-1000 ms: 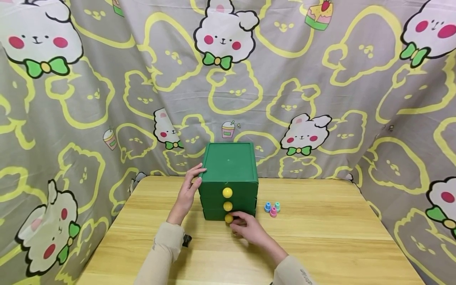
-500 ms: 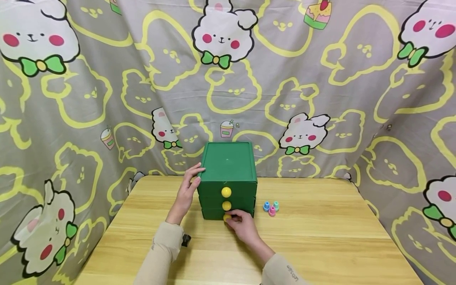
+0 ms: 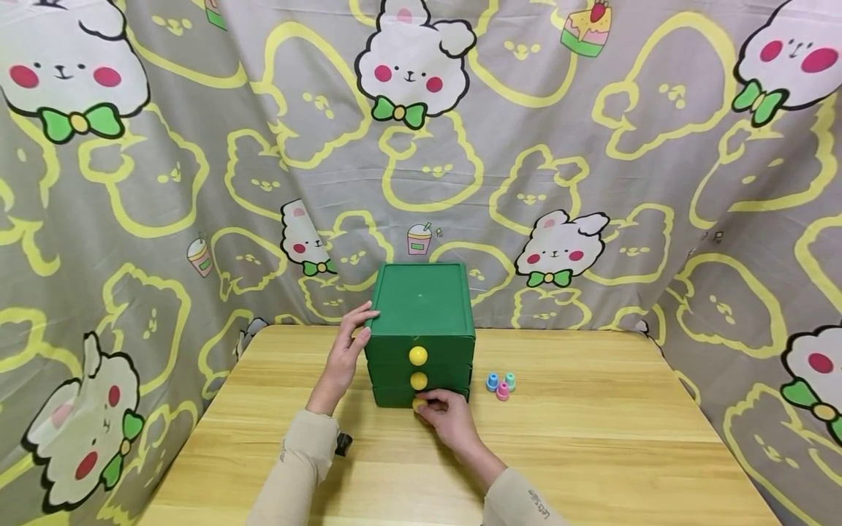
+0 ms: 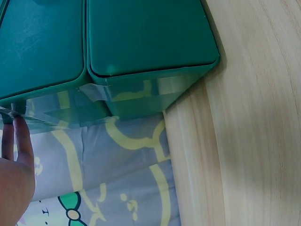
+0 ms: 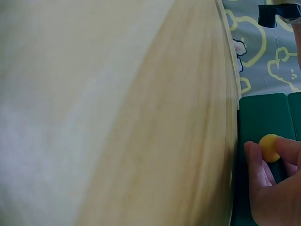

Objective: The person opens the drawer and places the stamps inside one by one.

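A green drawer unit (image 3: 424, 299) with three stacked drawers and yellow ball knobs stands on the wooden table. My left hand (image 3: 340, 361) rests against its left side near the top, fingers fairly straight; the left wrist view shows two fingertips (image 4: 19, 123) touching the wall. Low at the front, my right hand (image 3: 455, 422) pinches the bottom drawer's knob (image 5: 268, 148) between thumb and fingers. The middle knob (image 3: 419, 380) and top knob (image 3: 417, 356) are untouched. Part of the bottom drawer's front is hidden behind my right hand.
Right of the unit, three small cups stand together: blue (image 3: 492, 382), pink (image 3: 503, 391) and mint green (image 3: 509, 380). A patterned grey curtain (image 3: 434, 197) hangs behind the table (image 3: 592, 453). A black piece (image 3: 343, 444) shows beside my left cuff.
My right hand has moved a little left and closed its thumb and fingers on the bottom knob. The left hand stays against the unit. The cups have not moved on the table.
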`<action>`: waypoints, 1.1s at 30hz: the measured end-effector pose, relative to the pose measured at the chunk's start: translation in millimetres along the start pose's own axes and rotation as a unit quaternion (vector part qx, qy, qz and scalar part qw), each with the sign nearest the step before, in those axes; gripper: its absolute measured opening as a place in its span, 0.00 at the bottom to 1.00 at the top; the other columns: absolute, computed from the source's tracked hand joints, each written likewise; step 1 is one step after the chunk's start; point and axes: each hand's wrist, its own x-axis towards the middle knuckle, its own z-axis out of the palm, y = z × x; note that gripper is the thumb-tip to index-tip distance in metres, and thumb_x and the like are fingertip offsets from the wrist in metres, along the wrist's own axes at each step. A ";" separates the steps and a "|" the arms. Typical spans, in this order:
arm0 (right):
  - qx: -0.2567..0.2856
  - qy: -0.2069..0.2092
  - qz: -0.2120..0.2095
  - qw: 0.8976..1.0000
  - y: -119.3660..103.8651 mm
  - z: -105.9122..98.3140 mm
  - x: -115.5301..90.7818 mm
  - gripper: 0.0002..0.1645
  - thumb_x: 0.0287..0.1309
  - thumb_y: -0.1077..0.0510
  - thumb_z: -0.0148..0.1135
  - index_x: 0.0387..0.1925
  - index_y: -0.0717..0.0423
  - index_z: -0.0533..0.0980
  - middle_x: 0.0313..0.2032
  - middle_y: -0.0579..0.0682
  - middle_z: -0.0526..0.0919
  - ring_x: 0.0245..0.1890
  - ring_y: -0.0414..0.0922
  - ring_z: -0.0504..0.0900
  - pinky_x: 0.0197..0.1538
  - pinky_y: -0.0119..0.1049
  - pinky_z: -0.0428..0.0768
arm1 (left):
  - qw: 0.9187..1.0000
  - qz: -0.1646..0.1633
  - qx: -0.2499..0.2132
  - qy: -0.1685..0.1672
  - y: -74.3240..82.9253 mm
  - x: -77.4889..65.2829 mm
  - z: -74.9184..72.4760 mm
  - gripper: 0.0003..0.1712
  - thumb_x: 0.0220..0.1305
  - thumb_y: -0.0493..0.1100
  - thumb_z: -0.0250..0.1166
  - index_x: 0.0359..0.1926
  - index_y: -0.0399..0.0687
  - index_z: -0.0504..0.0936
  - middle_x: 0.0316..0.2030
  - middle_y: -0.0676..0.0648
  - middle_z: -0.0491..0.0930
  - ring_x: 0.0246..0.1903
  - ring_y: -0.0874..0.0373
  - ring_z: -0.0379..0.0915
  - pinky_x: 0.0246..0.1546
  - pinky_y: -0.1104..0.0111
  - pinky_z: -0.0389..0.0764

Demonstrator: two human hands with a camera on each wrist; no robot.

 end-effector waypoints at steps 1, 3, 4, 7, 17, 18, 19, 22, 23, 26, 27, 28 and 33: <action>-0.007 0.002 0.000 1.000 3.0 0.3 1.2 0.12 0.63 0.70 0.67 0.48 0.71 0.84 0.46 0.67 0.85 0.37 0.41 0.83 0.41 0.31 0.85 | 1.000 0.000 0.000 0.000 0.4 -0.1 0.1 0.21 0.82 0.37 0.47 0.70 0.45 0.72 0.79 0.45 0.56 0.70 0.63 0.58 0.65 0.49 0.61; -0.017 0.004 -0.001 1.000 5.0 0.6 1.8 0.12 0.63 0.70 0.68 0.47 0.70 0.85 0.46 0.66 0.85 0.37 0.40 0.83 0.39 0.27 0.83 | 1.000 0.003 0.000 0.000 0.3 0.0 0.3 0.21 0.82 0.36 0.47 0.70 0.43 0.71 0.79 0.43 0.55 0.70 0.62 0.57 0.65 0.48 0.61; -0.019 0.005 -0.003 1.000 4.6 0.7 1.4 0.12 0.62 0.70 0.68 0.47 0.70 0.85 0.46 0.66 0.85 0.37 0.41 0.83 0.39 0.27 0.83 | 1.000 0.002 -0.001 -0.001 0.4 0.0 0.4 0.21 0.82 0.36 0.47 0.70 0.42 0.71 0.79 0.42 0.55 0.70 0.62 0.57 0.65 0.48 0.61; -0.016 0.005 -0.005 1.000 -0.9 0.4 -1.2 0.12 0.62 0.71 0.68 0.47 0.72 0.85 0.46 0.68 0.85 0.38 0.45 0.85 0.39 0.28 0.83 | 1.000 0.001 0.002 -0.001 0.4 0.1 0.2 0.21 0.82 0.37 0.47 0.70 0.43 0.71 0.79 0.42 0.55 0.70 0.61 0.58 0.65 0.51 0.62; -0.006 -0.004 -0.003 1.000 -1.3 -1.2 -6.4 0.12 0.62 0.69 0.69 0.47 0.70 0.85 0.44 0.66 0.85 0.41 0.53 0.88 0.40 0.33 0.86 | 1.000 -0.001 -0.002 -0.003 -0.8 -0.8 0.1 0.21 0.83 0.40 0.47 0.70 0.49 0.72 0.79 0.48 0.56 0.70 0.57 0.57 0.65 0.48 0.61; -0.003 -0.007 -0.003 1.000 -1.2 -1.6 -6.6 0.12 0.62 0.69 0.69 0.47 0.70 0.85 0.44 0.66 0.85 0.41 0.54 0.88 0.41 0.34 0.86 | 1.000 -0.001 -0.002 -0.002 -0.5 -0.6 0.1 0.21 0.83 0.40 0.47 0.70 0.49 0.72 0.79 0.48 0.56 0.70 0.56 0.58 0.65 0.48 0.61; -0.004 -0.009 -0.001 1.000 -1.6 -1.9 -6.9 0.12 0.62 0.69 0.69 0.47 0.69 0.85 0.44 0.65 0.85 0.41 0.53 0.88 0.41 0.35 0.86 | 1.000 -0.001 -0.003 -0.003 -0.4 -0.4 0.0 0.21 0.83 0.40 0.47 0.70 0.49 0.72 0.79 0.48 0.56 0.70 0.56 0.58 0.65 0.49 0.61; -0.011 -0.013 0.004 1.000 -2.3 -2.8 -8.2 0.12 0.62 0.67 0.70 0.47 0.66 0.86 0.44 0.62 0.86 0.39 0.48 0.88 0.40 0.31 0.85 | 1.000 -0.002 0.003 -0.003 -0.5 0.1 -0.3 0.21 0.83 0.39 0.47 0.70 0.47 0.72 0.79 0.46 0.56 0.70 0.58 0.58 0.64 0.51 0.62; -0.015 -0.014 0.005 1.000 -1.5 -2.9 -8.3 0.12 0.62 0.67 0.71 0.47 0.65 0.86 0.44 0.61 0.86 0.38 0.47 0.88 0.40 0.31 0.85 | 1.000 -0.002 0.004 -0.003 -0.9 0.0 -0.5 0.21 0.82 0.38 0.47 0.70 0.47 0.72 0.79 0.45 0.56 0.70 0.59 0.58 0.64 0.51 0.62; -0.024 -0.016 0.004 1.000 -1.2 -3.5 -9.8 0.12 0.61 0.65 0.72 0.47 0.63 0.87 0.45 0.60 0.87 0.37 0.44 0.88 0.39 0.28 0.84 | 1.000 -0.005 0.007 -0.005 -0.3 0.2 -0.6 0.21 0.82 0.36 0.46 0.70 0.42 0.70 0.79 0.41 0.54 0.69 0.62 0.57 0.65 0.51 0.62; -0.023 -0.017 0.003 1.000 -1.3 -3.8 -10.6 0.12 0.61 0.65 0.72 0.47 0.63 0.87 0.45 0.60 0.87 0.37 0.44 0.88 0.39 0.28 0.84 | 1.000 -0.006 0.009 -0.006 -0.1 0.3 -0.6 0.22 0.82 0.36 0.45 0.71 0.41 0.70 0.79 0.40 0.54 0.69 0.63 0.57 0.65 0.51 0.62; -0.024 -0.018 0.002 1.000 -1.4 -4.1 -11.4 0.13 0.61 0.65 0.72 0.47 0.63 0.87 0.46 0.60 0.87 0.37 0.43 0.88 0.39 0.28 0.84 | 1.000 -0.006 0.008 -0.006 0.2 0.2 -0.7 0.22 0.82 0.36 0.45 0.71 0.40 0.69 0.79 0.39 0.53 0.69 0.63 0.57 0.65 0.51 0.62; -0.031 -0.027 0.006 0.999 -2.9 -5.6 -16.6 0.13 0.61 0.64 0.73 0.47 0.62 0.87 0.46 0.58 0.88 0.36 0.41 0.88 0.38 0.28 0.84 | 1.000 -0.002 0.011 -0.005 1.4 0.0 -0.5 0.22 0.82 0.35 0.45 0.70 0.37 0.69 0.79 0.36 0.53 0.69 0.62 0.57 0.65 0.52 0.62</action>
